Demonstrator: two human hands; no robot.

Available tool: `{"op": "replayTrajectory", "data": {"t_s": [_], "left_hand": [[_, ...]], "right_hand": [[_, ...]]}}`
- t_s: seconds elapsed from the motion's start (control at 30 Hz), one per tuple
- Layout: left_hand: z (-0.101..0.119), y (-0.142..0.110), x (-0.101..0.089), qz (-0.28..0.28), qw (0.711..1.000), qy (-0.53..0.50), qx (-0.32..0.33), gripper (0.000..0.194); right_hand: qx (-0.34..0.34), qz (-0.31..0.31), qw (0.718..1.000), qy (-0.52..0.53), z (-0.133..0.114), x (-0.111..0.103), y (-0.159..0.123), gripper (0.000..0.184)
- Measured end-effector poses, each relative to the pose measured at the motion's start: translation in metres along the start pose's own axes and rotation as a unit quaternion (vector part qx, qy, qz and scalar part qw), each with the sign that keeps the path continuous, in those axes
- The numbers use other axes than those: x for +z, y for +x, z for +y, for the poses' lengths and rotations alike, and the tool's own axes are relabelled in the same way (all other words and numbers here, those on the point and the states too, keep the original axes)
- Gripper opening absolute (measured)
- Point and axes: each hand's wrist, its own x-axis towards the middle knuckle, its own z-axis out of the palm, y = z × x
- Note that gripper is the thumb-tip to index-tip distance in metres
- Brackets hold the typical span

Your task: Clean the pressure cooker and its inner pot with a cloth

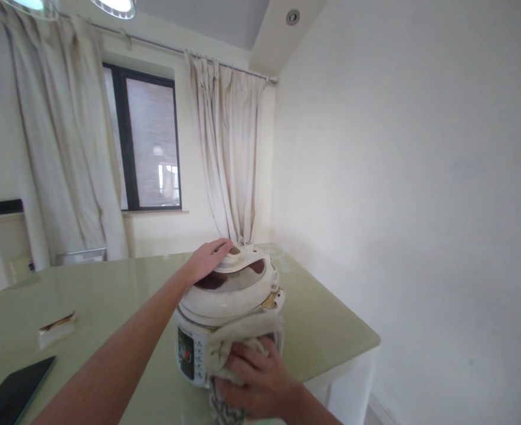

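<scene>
A white electric pressure cooker (192, 354) stands on the table, its control panel with a small display and buttons facing left of me. Its lid (225, 301) is on, with a raised handle (246, 255) across the top. My left hand (207, 260) reaches over and grips the near left end of this handle; its fingertips are partly hidden. In my closed right hand (258, 378) is a bunched, light-coloured cloth (242, 330), pressed against the cooker's front right side. A patterned grey part of the cloth hangs below that hand. A yellowish stained patch (271, 300) shows at the cooker's rim.
The pale green glossy table (331, 330) has its corner and edge to the right. A dark flat tablet-like object (16, 389) and a small pale packet (56, 330) lie at the left. Behind are curtains (229, 136), a window (151, 141) and a white wall (410, 177).
</scene>
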Motion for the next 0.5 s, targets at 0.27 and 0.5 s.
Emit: {"op": "replayTrajectory", "data": {"t_s": [0.27, 0.5], "left_hand": [[-0.001, 0.0, 0.0, 0.002, 1.0, -0.019, 0.004, 0.055], [0.008, -0.002, -0.003, -0.029, 0.999, 0.03, -0.018, 0.066]], "right_hand": [[0.185, 0.098, 0.976, -0.052, 0.017, -0.067, 0.093, 0.067], [-0.105, 0.091, 0.982, -0.125, -0.016, 0.016, 0.019, 0.031]]}}
